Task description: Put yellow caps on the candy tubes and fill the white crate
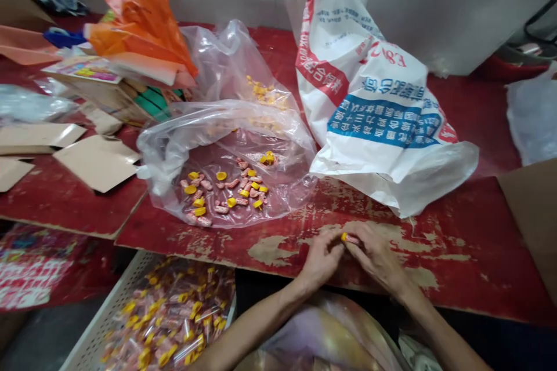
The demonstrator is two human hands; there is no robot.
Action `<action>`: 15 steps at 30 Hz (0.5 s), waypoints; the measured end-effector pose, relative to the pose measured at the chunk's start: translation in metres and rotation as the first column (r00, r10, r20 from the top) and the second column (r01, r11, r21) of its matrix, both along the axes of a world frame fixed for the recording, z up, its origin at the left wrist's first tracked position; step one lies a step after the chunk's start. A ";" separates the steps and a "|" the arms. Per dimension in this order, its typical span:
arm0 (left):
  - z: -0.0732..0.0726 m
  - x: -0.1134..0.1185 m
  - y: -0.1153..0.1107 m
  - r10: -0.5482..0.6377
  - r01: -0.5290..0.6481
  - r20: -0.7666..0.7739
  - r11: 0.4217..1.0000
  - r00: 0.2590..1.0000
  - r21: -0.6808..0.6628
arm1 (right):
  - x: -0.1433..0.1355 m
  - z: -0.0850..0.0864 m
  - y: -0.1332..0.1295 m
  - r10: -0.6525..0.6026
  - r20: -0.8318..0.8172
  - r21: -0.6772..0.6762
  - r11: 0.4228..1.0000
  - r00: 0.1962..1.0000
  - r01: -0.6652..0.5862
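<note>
Just above the table's front edge, my two hands meet around a small yellow-capped tube (350,239) with pink-and-white contents. My right hand (378,258) pinches its body between bent fingers. The fingers of my left hand (322,259) are closed at the yellow cap end, and their tips partly cover it. Beyond them, an open clear plastic bag (165,168) lies on the table, with several pink pieces (232,184) and yellow caps (221,175) spread over it. More yellow caps (263,91) sit in another clear bag behind.
A white perforated crate (108,307) below the table edge holds many yellow-capped tubes (174,319). A large white printed sack (369,93) lies behind my hands. Cardboard pieces (96,162) and an orange bag (139,17) are at left; a cardboard box (533,214) stands at right.
</note>
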State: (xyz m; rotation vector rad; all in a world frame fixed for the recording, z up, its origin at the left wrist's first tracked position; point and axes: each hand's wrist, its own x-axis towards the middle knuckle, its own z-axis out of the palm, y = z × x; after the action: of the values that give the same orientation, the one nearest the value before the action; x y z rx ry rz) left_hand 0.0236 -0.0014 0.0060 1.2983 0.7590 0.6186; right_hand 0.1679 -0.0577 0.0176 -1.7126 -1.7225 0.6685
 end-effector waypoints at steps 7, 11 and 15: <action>-0.002 -0.012 0.009 0.169 -0.112 -0.184 0.951 0.968 0.288 | 0.017 -0.019 0.004 0.103 0.390 -0.076 0.994 0.915 -0.080; -0.007 -0.020 0.017 0.290 -0.246 -0.171 0.940 0.942 0.237 | 0.011 -0.029 0.005 0.130 0.382 -0.103 0.990 0.915 -0.098; -0.007 -0.014 0.019 0.293 -0.259 -0.165 0.945 0.942 0.200 | 0.012 -0.028 0.006 0.123 0.357 -0.097 0.991 0.926 -0.094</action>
State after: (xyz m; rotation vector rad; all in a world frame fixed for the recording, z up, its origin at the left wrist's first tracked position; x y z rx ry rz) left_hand 0.0097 0.0173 -0.0014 1.4401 1.0787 0.8081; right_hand 0.1799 -0.0522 -0.0104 -1.8976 -2.0803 0.4934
